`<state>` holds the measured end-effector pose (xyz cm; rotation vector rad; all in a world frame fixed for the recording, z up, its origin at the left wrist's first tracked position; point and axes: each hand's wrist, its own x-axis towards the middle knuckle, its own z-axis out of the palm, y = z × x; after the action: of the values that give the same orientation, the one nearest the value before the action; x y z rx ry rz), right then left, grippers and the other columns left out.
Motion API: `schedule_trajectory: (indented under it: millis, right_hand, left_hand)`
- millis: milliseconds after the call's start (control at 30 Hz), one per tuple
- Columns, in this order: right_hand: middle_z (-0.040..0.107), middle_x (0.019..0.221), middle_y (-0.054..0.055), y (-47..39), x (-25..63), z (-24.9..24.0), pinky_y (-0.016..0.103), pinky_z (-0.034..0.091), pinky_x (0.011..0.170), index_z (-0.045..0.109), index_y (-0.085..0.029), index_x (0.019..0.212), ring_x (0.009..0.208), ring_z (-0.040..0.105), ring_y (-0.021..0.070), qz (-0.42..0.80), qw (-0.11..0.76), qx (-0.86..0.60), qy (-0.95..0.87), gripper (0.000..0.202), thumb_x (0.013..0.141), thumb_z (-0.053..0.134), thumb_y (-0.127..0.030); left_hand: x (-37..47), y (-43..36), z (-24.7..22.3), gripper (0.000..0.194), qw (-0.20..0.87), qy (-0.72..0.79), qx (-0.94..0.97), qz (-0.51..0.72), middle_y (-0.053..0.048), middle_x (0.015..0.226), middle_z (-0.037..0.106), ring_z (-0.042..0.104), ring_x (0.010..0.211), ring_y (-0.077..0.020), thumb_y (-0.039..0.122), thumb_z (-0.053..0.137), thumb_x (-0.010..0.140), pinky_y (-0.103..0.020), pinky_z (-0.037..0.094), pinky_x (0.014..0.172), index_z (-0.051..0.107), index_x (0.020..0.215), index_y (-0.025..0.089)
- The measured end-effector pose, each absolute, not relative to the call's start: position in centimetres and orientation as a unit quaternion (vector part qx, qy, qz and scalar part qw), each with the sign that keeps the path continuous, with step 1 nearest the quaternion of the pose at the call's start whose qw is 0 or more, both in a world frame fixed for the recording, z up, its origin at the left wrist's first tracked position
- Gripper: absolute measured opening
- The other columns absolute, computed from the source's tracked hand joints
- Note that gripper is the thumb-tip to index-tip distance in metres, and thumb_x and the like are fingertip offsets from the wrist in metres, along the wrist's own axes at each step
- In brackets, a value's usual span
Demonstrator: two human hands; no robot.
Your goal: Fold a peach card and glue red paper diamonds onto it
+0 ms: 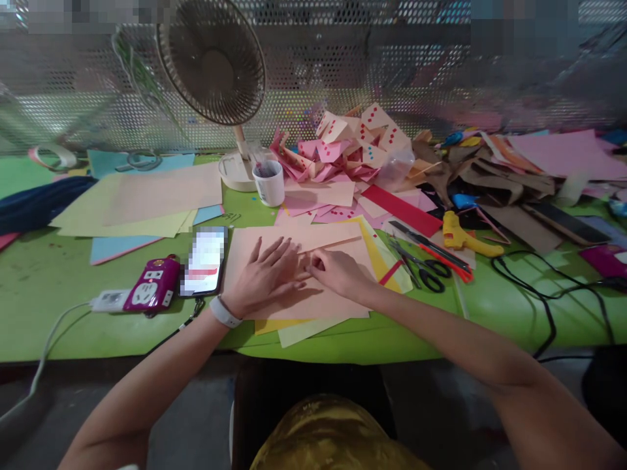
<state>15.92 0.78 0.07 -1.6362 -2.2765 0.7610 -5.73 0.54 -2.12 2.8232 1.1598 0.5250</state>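
A stack of paper lies in front of me, with a peach sheet (245, 251) on top. My left hand (269, 271) rests flat on this sheet, its fingers spread and palm down. Close beside it, my right hand (336, 271) is closed, thumb and fingertips pinched together low over the paper. Whatever those fingertips hold is too small and too hidden to make out. A narrow peach paper strip (337, 245) lies just beyond the right hand, its left end running toward the left fingers. Yellow paper (375, 251) shows from under the peach sheet.
Scissors (426, 271), a cutter knife (445, 256) and a yellow glue gun (467, 238) lie right. A phone (203, 261) and purple power strip (155, 284) lie left. Behind stand a fan (213, 72), white cup (270, 186) and folded paper pieces (337, 147). Black cables (548, 294) loop right.
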Motion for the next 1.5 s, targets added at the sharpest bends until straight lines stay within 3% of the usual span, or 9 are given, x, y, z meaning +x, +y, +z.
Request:
schedule_trajectory:
  millis: [133,267,467,867,1100,1500]
  right_hand:
    - [0.068,0.077,0.001,0.9,16.2,0.1,0.025,0.032,0.056,0.059,-0.021,0.083,0.067,0.058,0.0148,0.269,0.127,-0.557,-0.775,0.016,0.088,0.057,-0.036]
    - [0.068,0.077,0.001,1.0,16.5,0.0,0.025,0.032,0.056,0.06,-0.021,0.081,0.066,0.058,0.0147,0.282,0.137,-0.554,-0.772,0.024,0.091,0.053,-0.042]
    - [0.07,0.08,0.001,1.5,17.5,-0.2,0.025,0.032,0.057,0.06,-0.022,0.085,0.07,0.059,0.0155,0.23,0.137,-0.582,-0.768,0.011,0.088,0.056,-0.032]
    - [0.07,0.082,0.001,1.8,17.9,-0.5,0.026,0.034,0.056,0.059,-0.022,0.09,0.07,0.061,0.0154,0.25,0.128,-0.57,-0.772,0.013,0.09,0.056,-0.034]
    - [0.07,0.079,0.0,1.8,18.0,-0.6,0.025,0.033,0.055,0.06,-0.022,0.089,0.068,0.061,0.0143,0.243,0.134,-0.572,-0.772,0.012,0.089,0.057,-0.033]
    - [0.07,0.076,-0.001,1.8,18.0,-0.9,0.024,0.032,0.054,0.059,-0.022,0.088,0.065,0.059,0.0138,0.228,0.146,-0.567,-0.778,0.012,0.089,0.058,-0.034]
  left_hand:
    - [-6.1,-0.1,-1.2,0.037,0.032,0.243,0.951,0.189,-0.005,0.136,0.059,0.051,0.129,-0.0202,0.026,0.048,0.097,-0.046,0.035,0.114,0.052,0.134,0.028]
    - [-6.3,-0.5,-1.4,0.042,0.057,0.204,0.959,0.188,-0.009,0.134,0.06,0.052,0.128,-0.0205,0.016,0.043,0.097,-0.039,0.048,0.106,0.048,0.139,0.024]
    - [-6.2,-0.1,-1.7,0.048,0.044,0.228,0.958,0.165,-0.01,0.137,0.056,0.05,0.13,-0.0202,0.012,0.04,0.097,-0.043,0.045,0.109,0.039,0.145,0.021]
    - [-5.8,0.2,-1.7,0.043,0.025,0.261,0.955,0.136,-0.009,0.14,0.054,0.046,0.133,-0.019,0.014,0.036,0.099,-0.041,0.042,0.111,0.044,0.141,0.019]
    - [-5.9,0.5,-1.7,0.05,0.035,0.234,0.964,0.124,-0.011,0.145,0.048,0.041,0.137,-0.0201,0.015,0.039,0.098,-0.042,0.039,0.113,0.032,0.148,0.018]
    - [-5.9,0.2,-1.7,0.049,-0.004,0.256,0.955,0.151,-0.009,0.135,0.059,0.055,0.125,-0.0225,0.014,0.039,0.098,-0.043,0.051,0.1,0.035,0.147,0.022]
